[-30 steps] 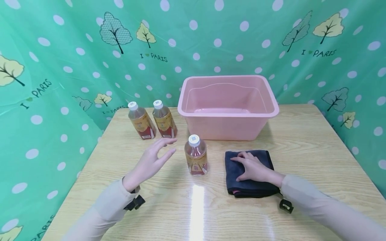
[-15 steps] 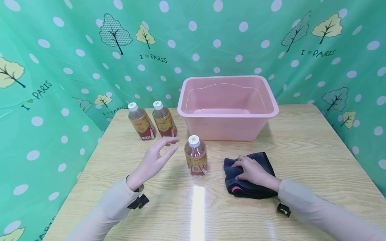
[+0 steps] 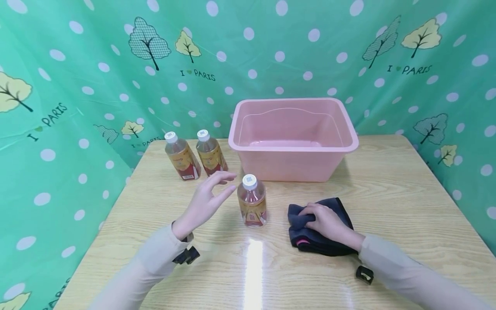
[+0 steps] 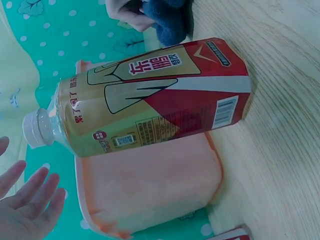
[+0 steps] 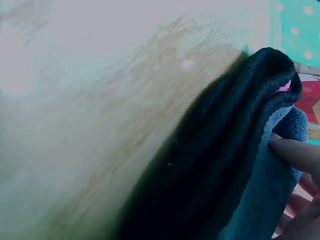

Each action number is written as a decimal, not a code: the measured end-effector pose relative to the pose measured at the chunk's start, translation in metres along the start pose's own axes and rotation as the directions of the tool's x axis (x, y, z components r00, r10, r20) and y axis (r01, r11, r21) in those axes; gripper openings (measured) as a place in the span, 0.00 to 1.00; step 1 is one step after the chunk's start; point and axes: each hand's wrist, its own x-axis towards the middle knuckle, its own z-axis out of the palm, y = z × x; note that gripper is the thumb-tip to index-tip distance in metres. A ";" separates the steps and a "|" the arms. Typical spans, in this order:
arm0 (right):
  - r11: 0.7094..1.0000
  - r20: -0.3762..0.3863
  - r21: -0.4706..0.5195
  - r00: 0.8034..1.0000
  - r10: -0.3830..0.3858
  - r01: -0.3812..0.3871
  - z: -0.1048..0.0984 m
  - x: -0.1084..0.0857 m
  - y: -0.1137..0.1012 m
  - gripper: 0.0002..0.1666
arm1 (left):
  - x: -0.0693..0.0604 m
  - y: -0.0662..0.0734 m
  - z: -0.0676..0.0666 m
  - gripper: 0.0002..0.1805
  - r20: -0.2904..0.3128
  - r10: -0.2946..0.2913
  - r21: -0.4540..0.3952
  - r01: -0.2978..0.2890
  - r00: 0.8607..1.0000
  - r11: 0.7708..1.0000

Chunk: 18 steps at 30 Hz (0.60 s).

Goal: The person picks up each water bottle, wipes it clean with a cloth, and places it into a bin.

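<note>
Your right hand grips a folded, dark blue, black-edged cloth, bunched up right of centre in the head view; near your left hand, a white-capped, gold-and-red bottle stands upright mid-frame.

My left arm extends forward with the left hand raised, its fingers loosely bent and parted from the thumb, while my right arm angles inward, the right hand palm down, fingers curled in a grip.

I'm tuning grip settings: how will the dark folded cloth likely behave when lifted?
The dark cloth likely sags, as it bunches under the right hand. Its fuzzy surface probably won't slip easily. Its stacked layers may unfold.
</note>
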 end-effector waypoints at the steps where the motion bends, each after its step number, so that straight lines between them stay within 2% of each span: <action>1: 1.000 -0.001 0.014 1.000 0.000 0.000 0.000 0.000 0.000 0.13 | 0.001 0.000 0.001 0.14 -0.006 0.003 -0.005 -0.003 1.000 1.000; 5: 0.997 -0.019 0.076 1.000 -0.003 0.004 -0.002 0.000 -0.003 0.14 | 0.006 -0.001 0.006 0.16 -0.019 0.008 -0.059 -0.009 1.000 0.998; 12: 0.987 -0.126 0.144 0.991 -0.054 0.072 -0.004 0.002 -0.009 0.14 | 0.012 0.000 0.012 0.17 -0.007 0.022 -0.140 -0.023 1.000 0.990; 14: 0.982 -0.136 0.170 0.989 -0.053 0.076 -0.006 0.003 -0.011 0.14 | 0.013 0.004 0.013 0.17 -0.002 0.015 -0.145 -0.015 1.000 0.989; 18: 0.970 -0.136 0.238 0.990 -0.027 0.059 -0.011 0.004 -0.015 0.13 | 0.014 0.021 0.010 0.16 0.000 0.019 -0.135 -0.019 1.000 0.991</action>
